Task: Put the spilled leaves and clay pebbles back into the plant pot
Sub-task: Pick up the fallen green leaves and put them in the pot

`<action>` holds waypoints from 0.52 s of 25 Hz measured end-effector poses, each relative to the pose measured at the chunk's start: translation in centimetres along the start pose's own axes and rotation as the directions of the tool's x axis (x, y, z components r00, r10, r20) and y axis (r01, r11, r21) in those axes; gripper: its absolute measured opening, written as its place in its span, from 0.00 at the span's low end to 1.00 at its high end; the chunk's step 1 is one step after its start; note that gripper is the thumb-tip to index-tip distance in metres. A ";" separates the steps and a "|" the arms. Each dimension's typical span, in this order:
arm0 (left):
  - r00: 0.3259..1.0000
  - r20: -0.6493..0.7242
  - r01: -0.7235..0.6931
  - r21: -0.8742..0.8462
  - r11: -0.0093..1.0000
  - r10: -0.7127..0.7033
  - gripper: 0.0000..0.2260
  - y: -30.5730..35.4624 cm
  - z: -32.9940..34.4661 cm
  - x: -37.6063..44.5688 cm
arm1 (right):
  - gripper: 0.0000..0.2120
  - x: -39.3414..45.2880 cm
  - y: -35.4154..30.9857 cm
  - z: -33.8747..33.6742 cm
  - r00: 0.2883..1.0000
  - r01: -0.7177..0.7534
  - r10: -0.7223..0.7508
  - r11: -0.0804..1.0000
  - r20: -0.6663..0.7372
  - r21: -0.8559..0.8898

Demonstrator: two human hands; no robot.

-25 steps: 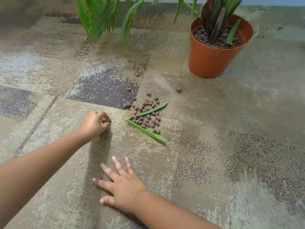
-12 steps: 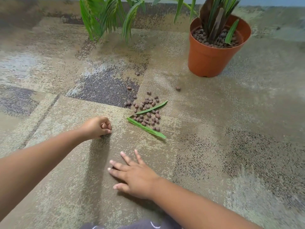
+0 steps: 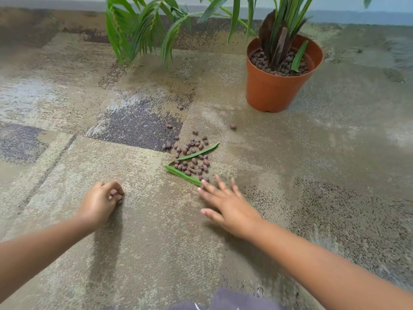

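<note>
Left grip (image 3: 100,201) clenched on clay pebbles (image 3: 116,194), right grip (image 3: 225,203) released beside the spilled pile (image 3: 192,157): tilting risks dropping pebbles short of the pot (image 3: 271,92).

Two bare forearms, no sleeves, no watch, no rings or bands visible. Short, plain nails on the right grip (image 3: 225,203); nails of the left grip (image 3: 100,201) mostly hidden. Below and between both grips, a strip of grey-purple garment (image 3: 225,300) with a small white mark.
</note>
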State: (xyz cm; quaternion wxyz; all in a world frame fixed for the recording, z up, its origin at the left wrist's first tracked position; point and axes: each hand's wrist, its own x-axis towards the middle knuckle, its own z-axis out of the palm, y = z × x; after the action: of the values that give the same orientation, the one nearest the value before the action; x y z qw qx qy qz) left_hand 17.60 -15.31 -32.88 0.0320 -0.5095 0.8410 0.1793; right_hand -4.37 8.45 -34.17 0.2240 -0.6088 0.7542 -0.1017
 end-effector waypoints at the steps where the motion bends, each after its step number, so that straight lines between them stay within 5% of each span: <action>1: 1.000 -0.031 -0.004 -0.029 1.000 0.003 0.06 0.0 0.3 -0.4 | 0.29 0.0 0.8 -0.5 0.999 -0.028 0.028 1.000 -0.026 -0.003; 6: 0.997 -0.072 -0.037 0.062 0.997 0.041 0.02 0.5 1.2 -2.3 | 0.29 0.8 4.5 -2.7 0.986 -0.138 0.136 0.990 -0.096 -0.020; 10: 0.995 -0.072 0.067 -0.113 0.991 -0.075 0.03 2.7 1.0 -2.2 | 0.30 2.3 7.5 -5.0 0.963 -0.222 0.216 0.975 -0.160 -0.016; 13: 0.995 -0.088 0.015 -0.247 0.969 -0.038 0.06 8.6 -0.3 0.7 | 0.30 4.0 9.1 -6.7 0.952 -0.255 0.253 0.967 -0.173 0.014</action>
State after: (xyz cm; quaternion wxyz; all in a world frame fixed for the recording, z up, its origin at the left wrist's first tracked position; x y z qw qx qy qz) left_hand 9.87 -12.41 -30.44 -0.0677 -0.5283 0.8061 0.2579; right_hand -16.00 5.93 -33.01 0.1659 -0.4967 0.8432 -0.1213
